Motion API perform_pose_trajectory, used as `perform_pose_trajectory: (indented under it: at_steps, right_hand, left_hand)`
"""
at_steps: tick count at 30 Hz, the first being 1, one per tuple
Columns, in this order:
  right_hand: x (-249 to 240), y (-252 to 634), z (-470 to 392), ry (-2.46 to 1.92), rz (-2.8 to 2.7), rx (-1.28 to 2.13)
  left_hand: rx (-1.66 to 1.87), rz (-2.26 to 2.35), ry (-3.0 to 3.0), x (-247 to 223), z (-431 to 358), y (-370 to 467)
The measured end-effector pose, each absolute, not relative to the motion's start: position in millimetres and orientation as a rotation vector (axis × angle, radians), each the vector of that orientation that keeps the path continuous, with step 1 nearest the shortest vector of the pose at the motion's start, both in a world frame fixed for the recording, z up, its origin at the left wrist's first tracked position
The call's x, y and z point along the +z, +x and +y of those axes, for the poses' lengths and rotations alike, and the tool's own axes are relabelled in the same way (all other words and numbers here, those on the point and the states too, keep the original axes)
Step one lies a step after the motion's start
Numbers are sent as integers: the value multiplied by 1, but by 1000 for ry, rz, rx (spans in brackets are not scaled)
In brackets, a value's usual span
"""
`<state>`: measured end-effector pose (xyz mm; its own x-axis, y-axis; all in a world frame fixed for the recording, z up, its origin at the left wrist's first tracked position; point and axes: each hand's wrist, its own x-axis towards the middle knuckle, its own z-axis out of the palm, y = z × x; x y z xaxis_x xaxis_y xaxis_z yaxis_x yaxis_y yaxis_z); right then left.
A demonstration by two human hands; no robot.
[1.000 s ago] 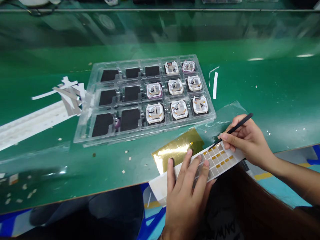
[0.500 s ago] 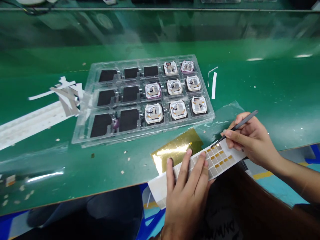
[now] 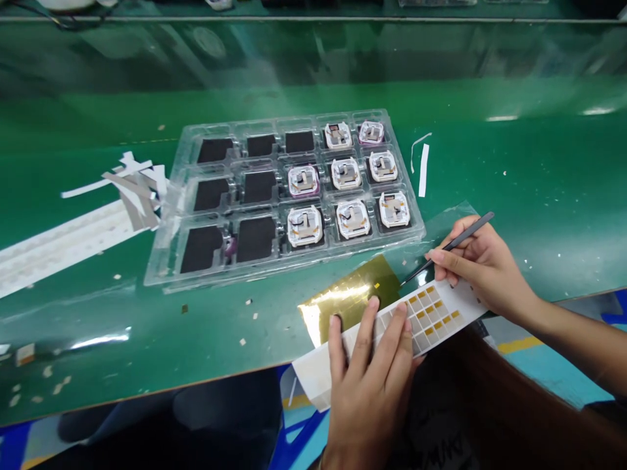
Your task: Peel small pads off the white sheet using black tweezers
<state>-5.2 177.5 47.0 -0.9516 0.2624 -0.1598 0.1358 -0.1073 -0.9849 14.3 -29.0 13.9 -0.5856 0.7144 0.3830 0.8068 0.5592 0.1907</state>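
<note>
My left hand (image 3: 369,365) lies over a white backing sheet of small grey stickers (image 3: 416,343), fingers stretched across its top and thumb at the near edge, partly hidden. Several stickers on the sheet carry amber strips. My right hand (image 3: 477,261) pinches dark tweezers (image 3: 460,240), slanting down to the left. Their tips are just beyond the sheet's far edge, by the right edge of a shiny gold film sheet (image 3: 350,284). One small yellow piece (image 3: 377,285) sits on that film. Whether the tips hold anything is too small to tell.
A clear plastic tray (image 3: 164,261) stands behind the sheets, with several white watch-like housings (image 3: 353,219) in its right compartments. Paper strips (image 3: 134,189) lie on a long white strip (image 3: 59,245) to the left. Small scraps dot the green table, whose front edge runs below.
The tweezers' tips have moved left from the sheet's amber-marked stickers to beside the gold film. My right hand has shifted slightly left; my left hand keeps its place on the sheet.
</note>
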Motion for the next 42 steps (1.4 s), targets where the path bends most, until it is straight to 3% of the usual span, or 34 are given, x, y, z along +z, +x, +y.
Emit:
perform_pose_trajectory:
  at_steps: [23, 30, 42]
  right_hand:
    - [51, -7, 179, -526, -1882, 2345]
    - [67, 20, 175, -455, -1861, 2245]
    - [51, 26, 171, -462, -1924, 2290]
  left_hand:
    - [-658, -2470, -1173, 12, -23, 14]
    - [-703, -2469, -1126, 14, -20, 15]
    - [-769, -2449, -1152, 14, -24, 16]
